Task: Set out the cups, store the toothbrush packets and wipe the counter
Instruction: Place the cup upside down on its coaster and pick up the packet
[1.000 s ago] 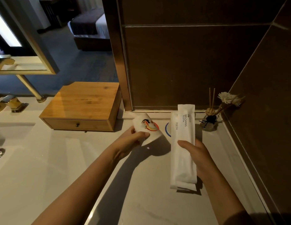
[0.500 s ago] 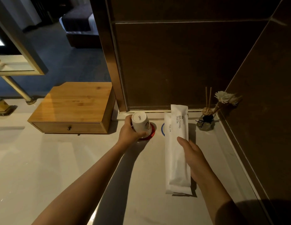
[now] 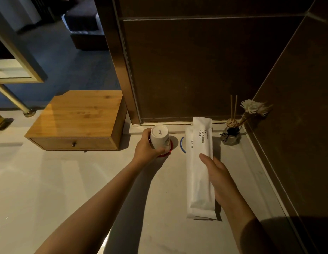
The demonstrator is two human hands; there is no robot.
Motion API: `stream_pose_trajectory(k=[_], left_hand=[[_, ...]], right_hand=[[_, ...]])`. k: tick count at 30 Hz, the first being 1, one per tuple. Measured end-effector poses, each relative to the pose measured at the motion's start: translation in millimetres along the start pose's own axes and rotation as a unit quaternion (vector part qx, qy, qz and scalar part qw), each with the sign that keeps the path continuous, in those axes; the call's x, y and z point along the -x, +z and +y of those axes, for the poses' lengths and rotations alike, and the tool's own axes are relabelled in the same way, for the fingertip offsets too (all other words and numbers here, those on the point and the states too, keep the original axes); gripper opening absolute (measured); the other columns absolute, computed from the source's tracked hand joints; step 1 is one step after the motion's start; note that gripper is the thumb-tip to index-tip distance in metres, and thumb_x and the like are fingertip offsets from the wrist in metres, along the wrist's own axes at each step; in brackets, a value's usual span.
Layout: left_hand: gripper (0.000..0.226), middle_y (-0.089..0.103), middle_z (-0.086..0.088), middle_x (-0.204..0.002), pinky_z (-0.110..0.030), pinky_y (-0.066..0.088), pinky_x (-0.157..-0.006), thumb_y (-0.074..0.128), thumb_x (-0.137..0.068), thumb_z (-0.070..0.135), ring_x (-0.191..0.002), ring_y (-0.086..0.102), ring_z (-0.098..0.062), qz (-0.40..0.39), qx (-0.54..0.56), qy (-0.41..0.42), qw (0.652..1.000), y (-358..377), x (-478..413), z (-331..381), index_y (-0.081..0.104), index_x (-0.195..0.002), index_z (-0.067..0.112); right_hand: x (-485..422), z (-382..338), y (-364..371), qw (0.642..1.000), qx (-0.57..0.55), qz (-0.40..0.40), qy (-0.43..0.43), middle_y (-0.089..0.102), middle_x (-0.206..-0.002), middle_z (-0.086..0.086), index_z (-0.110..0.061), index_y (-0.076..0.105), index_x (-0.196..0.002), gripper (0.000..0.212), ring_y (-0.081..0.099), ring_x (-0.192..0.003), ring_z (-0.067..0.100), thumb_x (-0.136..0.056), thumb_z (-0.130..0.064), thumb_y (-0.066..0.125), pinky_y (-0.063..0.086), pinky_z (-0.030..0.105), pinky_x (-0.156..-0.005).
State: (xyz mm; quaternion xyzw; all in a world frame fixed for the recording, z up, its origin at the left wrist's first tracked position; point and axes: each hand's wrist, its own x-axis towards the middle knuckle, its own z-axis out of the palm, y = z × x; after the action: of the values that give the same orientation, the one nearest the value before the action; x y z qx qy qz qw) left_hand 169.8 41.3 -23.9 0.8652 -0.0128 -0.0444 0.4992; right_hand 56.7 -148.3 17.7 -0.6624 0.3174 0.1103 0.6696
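Cup (image 3: pixel 159 137) upside down on red coaster (image 3: pixel 167 153), left hand (image 3: pixel 147 148) fingers wrapped round it.
Head view: right hand (image 3: pixel 219 173) fingers pinch two packets (image 3: pixel 199 167) above the table (image 3: pixel 49 180); a careless release could tip the cup, or the loosely pinched packets may slip.

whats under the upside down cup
A red coaster shows as a crescent beneath the white cup, which the left hand grips. The cup and fingers cover the rest of it.
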Motion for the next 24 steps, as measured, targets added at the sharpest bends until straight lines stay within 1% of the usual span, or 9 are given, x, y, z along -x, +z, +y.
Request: stream_pose_trajectory(k=[2, 6, 10, 13, 17, 20, 22, 24], left_hand=[[0.081, 0.049, -0.002, -0.134, -0.044, 0.045, -0.096, 0.082, -0.065, 0.024, -0.119, 0.048, -0.023, -0.001, -0.005, 0.001, 1.000, 0.0, -0.2, -0.6, 0.034, -0.130, 0.026], [0.082, 0.050, -0.001, -0.133, -0.042, 0.046, -0.095, 0.082, -0.064, 0.026, -0.118, 0.048, -0.021, -0.003, -0.018, 0.000, 1.000, 0.0, -1.3, -1.8, 0.033, -0.130, 0.028], [0.081, 0.050, 0.000, -0.132, -0.040, 0.046, -0.093, 0.082, -0.064, 0.028, -0.111, 0.046, -0.013, -0.004, -0.020, 0.003, 1.000, -0.6, -1.9, -3.5, 0.034, -0.129, 0.029], [0.081, 0.050, -0.001, -0.133, -0.040, 0.046, -0.094, 0.082, -0.065, 0.027, -0.110, 0.044, -0.012, -0.010, -0.021, 0.003, 1.000, -1.4, -2.4, -3.9, 0.033, -0.130, 0.028], [0.083, 0.048, -0.002, -0.134, -0.038, 0.044, -0.094, 0.082, -0.065, 0.025, -0.117, 0.046, -0.018, -0.030, -0.018, 0.021, 0.999, -3.8, 0.1, -0.9, 0.032, -0.131, 0.026], [0.082, 0.045, 0.000, -0.137, -0.037, 0.042, -0.098, 0.079, -0.069, 0.024, -0.126, 0.044, -0.023, -0.062, -0.003, 0.040, 0.997, -8.1, 6.4, 2.2, 0.029, -0.134, 0.028], [0.082, 0.040, -0.001, -0.145, -0.041, 0.041, -0.101, 0.074, -0.074, 0.029, -0.131, 0.040, -0.027, -0.045, 0.018, 0.017, 0.999, -11.2, 14.6, 4.0, 0.024, -0.139, 0.027], [0.082, 0.032, -0.003, -0.151, -0.047, 0.036, -0.104, 0.068, -0.079, 0.033, -0.136, 0.035, -0.028, 0.010, 0.016, -0.017, 1.000, -14.1, 27.2, 7.5, 0.019, -0.144, 0.025]], right_hand=[[0.3, 0.3, 0.1, 1.000, -0.005, -0.001, 0.000, 0.063, -0.107, 0.005, -0.029, 0.052, -0.115, 0.033, 0.062, -0.096, 0.027, -0.085, -0.043, 0.059, 0.052, 0.050, -0.089], [0.5, -1.3, 0.5, 1.000, -0.006, -0.001, 0.000, 0.063, -0.103, 0.003, -0.029, 0.051, -0.111, 0.030, 0.062, -0.091, 0.025, -0.086, -0.042, 0.058, 0.053, 0.044, -0.081], [0.8, -0.4, 0.6, 1.000, -0.009, -0.002, -0.004, 0.063, -0.103, 0.004, -0.028, 0.052, -0.113, 0.031, 0.062, -0.093, 0.026, -0.086, -0.042, 0.059, 0.053, 0.047, -0.084], [1.8, -0.2, -0.2, 1.000, -0.006, 0.000, -0.006, 0.063, -0.102, 0.003, -0.029, 0.052, -0.111, 0.029, 0.062, -0.092, 0.025, -0.086, -0.041, 0.059, 0.054, 0.045, -0.083], [4.4, -1.4, 0.5, 1.000, -0.016, -0.006, -0.016, 0.065, -0.101, 0.004, -0.026, 0.055, -0.112, 0.029, 0.063, -0.091, 0.025, -0.086, -0.040, 0.059, 0.054, 0.041, -0.078], [6.6, -4.0, 2.8, 1.000, -0.017, -0.011, -0.024, 0.065, -0.106, 0.007, -0.024, 0.055, -0.113, 0.031, 0.063, -0.096, 0.028, -0.086, -0.039, 0.060, 0.053, 0.048, -0.087], [8.9, -6.0, 4.4, 0.999, -0.021, -0.016, -0.032, 0.065, -0.109, 0.008, -0.024, 0.055, -0.113, 0.031, 0.063, -0.098, 0.029, -0.086, -0.038, 0.060, 0.052, 0.051, -0.090], [11.8, -7.1, 5.7, 0.998, -0.019, -0.027, -0.046, 0.065, -0.110, 0.007, -0.024, 0.056, -0.115, 0.032, 0.063, -0.099, 0.028, -0.086, -0.037, 0.062, 0.052, 0.052, -0.090]])
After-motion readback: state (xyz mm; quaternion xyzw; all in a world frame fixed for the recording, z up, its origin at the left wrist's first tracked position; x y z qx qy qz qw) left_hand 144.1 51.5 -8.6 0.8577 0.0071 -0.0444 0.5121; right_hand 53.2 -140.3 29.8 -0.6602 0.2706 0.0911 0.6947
